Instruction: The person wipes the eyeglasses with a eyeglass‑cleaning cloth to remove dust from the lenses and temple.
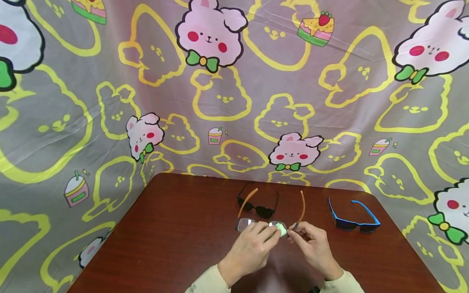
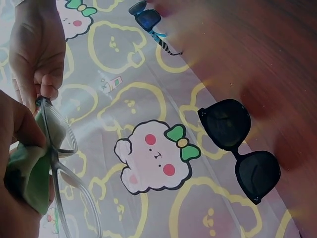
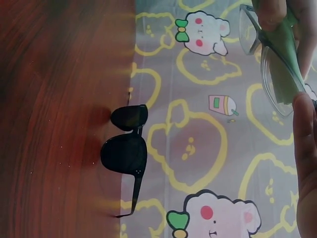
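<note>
Clear-lensed glasses (image 1: 244, 224) with orange-brown temples are held up by both hands, the temples pointing away from me. My left hand (image 1: 253, 246) pinches a light green cloth (image 1: 281, 229) against the lens on the right side. In the left wrist view the cloth (image 2: 30, 181) is folded about that lens, under the fingers. My right hand (image 1: 313, 246) grips the frame's right end near the hinge, between thumb and fingers. From the right wrist the green cloth (image 3: 285, 54) shows behind the clear lens; part of the left hand lies outside that view.
Black sunglasses (image 1: 264, 211) lie just beyond the held glasses on the brown table (image 1: 176, 228). Blue-framed sunglasses (image 1: 357, 225) with dark lenses lie to the right of my right hand. A patterned cloth curtain (image 1: 227, 134) surrounds the table's back and sides.
</note>
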### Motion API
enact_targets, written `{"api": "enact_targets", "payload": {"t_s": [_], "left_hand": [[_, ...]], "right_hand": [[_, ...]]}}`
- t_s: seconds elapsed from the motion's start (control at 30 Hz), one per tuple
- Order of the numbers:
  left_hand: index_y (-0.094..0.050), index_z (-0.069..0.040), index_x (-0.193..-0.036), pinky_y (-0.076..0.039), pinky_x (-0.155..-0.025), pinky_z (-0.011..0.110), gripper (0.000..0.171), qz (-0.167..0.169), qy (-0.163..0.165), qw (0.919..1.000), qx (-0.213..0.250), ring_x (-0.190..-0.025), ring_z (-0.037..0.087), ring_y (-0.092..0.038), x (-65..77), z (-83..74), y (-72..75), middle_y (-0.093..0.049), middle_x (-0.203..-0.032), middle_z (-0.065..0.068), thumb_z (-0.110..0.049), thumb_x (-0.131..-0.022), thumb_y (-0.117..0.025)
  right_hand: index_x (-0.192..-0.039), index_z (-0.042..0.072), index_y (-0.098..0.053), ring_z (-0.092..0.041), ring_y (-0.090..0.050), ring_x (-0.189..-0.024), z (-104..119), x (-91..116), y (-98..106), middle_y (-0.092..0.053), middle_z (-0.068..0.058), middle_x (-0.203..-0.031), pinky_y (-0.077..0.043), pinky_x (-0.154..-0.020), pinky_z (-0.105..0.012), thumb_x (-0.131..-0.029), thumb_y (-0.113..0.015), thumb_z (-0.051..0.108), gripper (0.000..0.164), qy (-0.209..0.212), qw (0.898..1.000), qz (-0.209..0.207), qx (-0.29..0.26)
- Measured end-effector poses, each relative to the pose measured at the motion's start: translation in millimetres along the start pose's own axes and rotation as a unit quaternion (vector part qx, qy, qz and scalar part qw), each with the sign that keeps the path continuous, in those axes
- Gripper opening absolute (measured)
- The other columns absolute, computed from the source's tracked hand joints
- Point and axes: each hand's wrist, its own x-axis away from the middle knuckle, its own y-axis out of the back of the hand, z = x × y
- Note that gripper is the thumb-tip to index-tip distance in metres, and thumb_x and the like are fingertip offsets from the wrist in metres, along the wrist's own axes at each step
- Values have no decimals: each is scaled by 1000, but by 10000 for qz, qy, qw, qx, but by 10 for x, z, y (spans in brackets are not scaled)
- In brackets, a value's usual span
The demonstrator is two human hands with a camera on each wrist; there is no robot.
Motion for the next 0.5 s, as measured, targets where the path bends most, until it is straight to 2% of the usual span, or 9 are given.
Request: {"api": "enact_targets", "payload": {"t_s": [0.2, 0.37, 0.5], "left_hand": [[-69, -12, -106, -41, -64, 23, 29, -3, 56, 9999, -116, -88, 15, -55, -15, 0, 0, -62, -103, -1, -15, -83, -52], [-69, -12, -106, -42, -65, 25, 32, 105, 76, 9995, -296, -89, 17, -55, -20, -14, -9, -62, -104, -1, -15, -79, -53], [-69, -12, -107, -39, -63, 26, 33, 233, 178, 9982, -517, -87, 17, -54, -14, -16, -19, -62, -104, -1, -16, -79, -52]], "right_hand": [[-85, -7, -61, -7, -62, -60, -6, 3, -3, -62, -16, -70, -50, -48, -20, -67, -59, -33, 32, 17, 10000, 18, -51], [-84, -6, -62, -7, -62, -60, 9, -5, -5, -62, -14, -70, -49, -48, -19, -66, -60, -33, 32, 41, 9999, 28, 104], [-84, -5, -61, -6, -62, -61, 27, -1, -21, -62, -14, -71, -50, -47, -21, -65, -61, -33, 34, -21, 9996, 101, 253]]}}
